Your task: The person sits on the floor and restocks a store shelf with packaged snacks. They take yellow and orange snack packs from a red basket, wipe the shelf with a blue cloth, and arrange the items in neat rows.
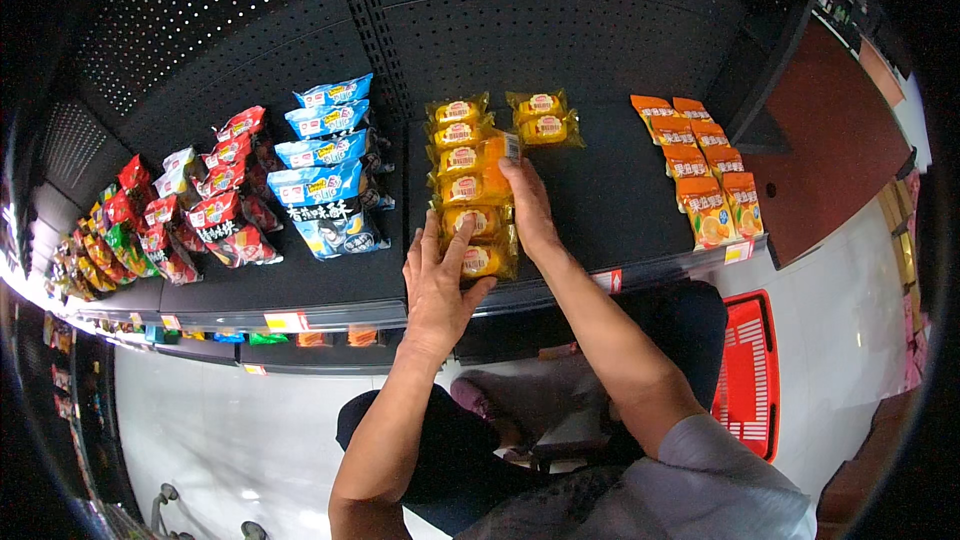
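Note:
Two columns of yellow plastic-wrapped packs, apparently small cakes or breads, stand on a black shelf (600,210). My right hand (534,206) holds the right end of one yellow pack (469,174) in the longer column; a barcode shows by the fingertips, and the other fingers are mostly hidden. My left hand (441,285) lies spread over the front yellow pack (480,229), its index finger on the wrapper and its thumb at the near edge. Behind these, another yellow pack (456,124) rests against the held one. A separate yellow pack (543,120) sits farther right.
Blue snack bags (326,191) line up to the left, with red snack bags (229,225) beyond. Orange pouches (705,206) form two columns at the right. A price rail (337,317) edges the shelf. Beside my right leg, a red basket (750,375) is on the floor.

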`<state>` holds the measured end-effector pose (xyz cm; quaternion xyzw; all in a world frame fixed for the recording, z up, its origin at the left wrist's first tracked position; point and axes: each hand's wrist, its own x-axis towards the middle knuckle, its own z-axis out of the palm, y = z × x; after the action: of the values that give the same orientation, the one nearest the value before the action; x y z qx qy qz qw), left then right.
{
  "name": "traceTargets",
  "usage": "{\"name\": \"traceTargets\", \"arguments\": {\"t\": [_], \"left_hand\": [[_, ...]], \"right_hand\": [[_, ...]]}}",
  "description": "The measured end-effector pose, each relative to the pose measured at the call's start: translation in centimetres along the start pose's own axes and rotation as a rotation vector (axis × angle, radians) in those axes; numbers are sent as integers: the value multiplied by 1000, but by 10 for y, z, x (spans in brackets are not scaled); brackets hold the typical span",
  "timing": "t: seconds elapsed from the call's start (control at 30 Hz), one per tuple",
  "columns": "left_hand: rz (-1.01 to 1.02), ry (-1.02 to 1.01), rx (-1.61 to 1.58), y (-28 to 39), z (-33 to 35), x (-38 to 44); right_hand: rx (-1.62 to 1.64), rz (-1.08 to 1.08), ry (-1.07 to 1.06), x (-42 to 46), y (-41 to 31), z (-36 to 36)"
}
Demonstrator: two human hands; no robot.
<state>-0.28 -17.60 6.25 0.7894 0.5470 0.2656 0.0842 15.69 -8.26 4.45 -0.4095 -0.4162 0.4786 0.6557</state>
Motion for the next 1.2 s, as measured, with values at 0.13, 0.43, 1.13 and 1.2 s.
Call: {"name": "traceTargets", "arguments": {"t": [0.13,0.43,1.13,1.2], "left_hand": [[77,83,70,11,-11,1],[211,-39,-596,72,-11,-6],[-162,-514,-1746,114,30,17],[-186,-502,-1730,119,34,18]], "right_hand": [[-30,-57,77,-12,-21,-24],[-111,-55,38,-91,-70,-102],[-417,-304,35,-134,-124,-158],[-338,-183,19,-133,-127,-165]]}}
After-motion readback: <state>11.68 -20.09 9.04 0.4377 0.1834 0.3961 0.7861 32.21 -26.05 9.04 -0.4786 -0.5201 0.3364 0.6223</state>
